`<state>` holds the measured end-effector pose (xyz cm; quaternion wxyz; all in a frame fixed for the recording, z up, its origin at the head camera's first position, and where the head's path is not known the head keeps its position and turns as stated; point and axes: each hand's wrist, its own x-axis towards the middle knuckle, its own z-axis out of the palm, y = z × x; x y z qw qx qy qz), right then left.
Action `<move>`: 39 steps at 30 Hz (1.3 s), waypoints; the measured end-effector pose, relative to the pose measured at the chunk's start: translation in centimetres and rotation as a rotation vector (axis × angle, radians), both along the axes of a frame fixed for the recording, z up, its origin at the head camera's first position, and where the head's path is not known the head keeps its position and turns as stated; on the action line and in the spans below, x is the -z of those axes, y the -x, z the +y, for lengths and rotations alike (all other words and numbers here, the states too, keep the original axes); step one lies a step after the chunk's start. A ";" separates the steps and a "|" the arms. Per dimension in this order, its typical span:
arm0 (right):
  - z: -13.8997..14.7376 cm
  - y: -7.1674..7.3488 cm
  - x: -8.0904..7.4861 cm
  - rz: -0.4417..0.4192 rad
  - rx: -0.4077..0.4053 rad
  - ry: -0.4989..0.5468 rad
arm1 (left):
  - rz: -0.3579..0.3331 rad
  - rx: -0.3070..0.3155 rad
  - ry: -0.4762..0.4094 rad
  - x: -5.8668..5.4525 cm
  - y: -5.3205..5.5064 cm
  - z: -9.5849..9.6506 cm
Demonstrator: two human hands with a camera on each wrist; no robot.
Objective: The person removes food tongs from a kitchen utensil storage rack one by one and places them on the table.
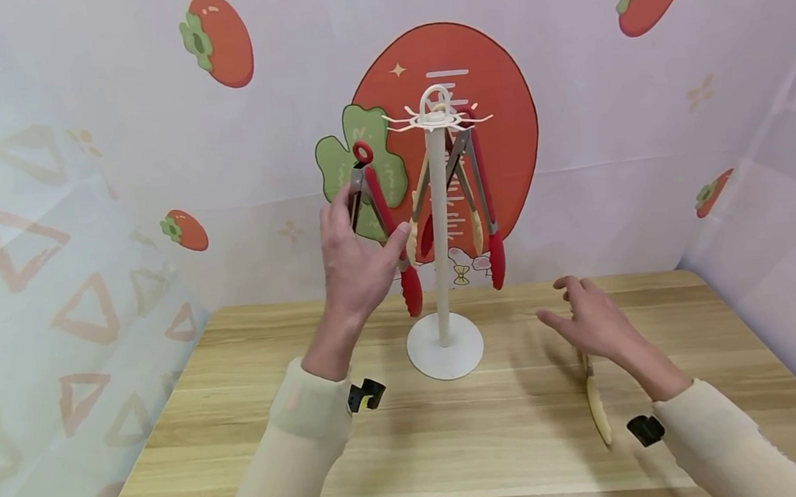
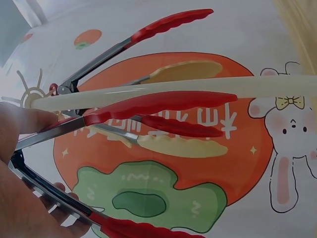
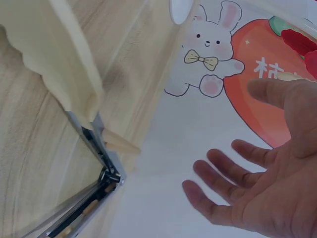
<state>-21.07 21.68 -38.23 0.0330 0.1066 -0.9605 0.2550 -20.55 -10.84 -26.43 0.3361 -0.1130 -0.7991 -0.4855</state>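
Note:
My left hand (image 1: 359,263) grips a pair of red-tipped metal tongs (image 1: 411,290) by its upper part, just left of the white hanging stand (image 1: 442,237). In the left wrist view, the tongs' two red arms (image 2: 158,105) spread apart. Another pair of red tongs (image 1: 496,260) and a pair of beige tongs (image 1: 477,230) hang from the stand's hooked top. My right hand (image 1: 596,322) hovers with fingers spread and holds nothing. Below it, a pair of beige-tipped tongs (image 1: 599,412) lies on the table, partly hidden by the hand in the head view.
The stand's round white base (image 1: 416,350) rests on the wooden table (image 1: 485,460), towards the back. Short prongs (image 1: 479,119) stick out around its top. A printed cloth (image 1: 278,156) hangs behind the table and along its sides.

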 end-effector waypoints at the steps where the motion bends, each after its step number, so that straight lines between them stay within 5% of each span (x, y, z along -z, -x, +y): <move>1: -0.1 0.1 -0.1 0.007 -0.005 0.013 | -0.007 -0.005 0.000 0.1 0.0 -0.1; 24: -1.7 1.1 -1.8 0.112 -0.083 0.322 | -0.159 -0.089 0.045 4.1 -0.9 -3.6; 39: -2.2 1.9 -2.8 0.107 -0.085 0.400 | -0.278 -0.125 0.115 5.8 -1.3 -5.4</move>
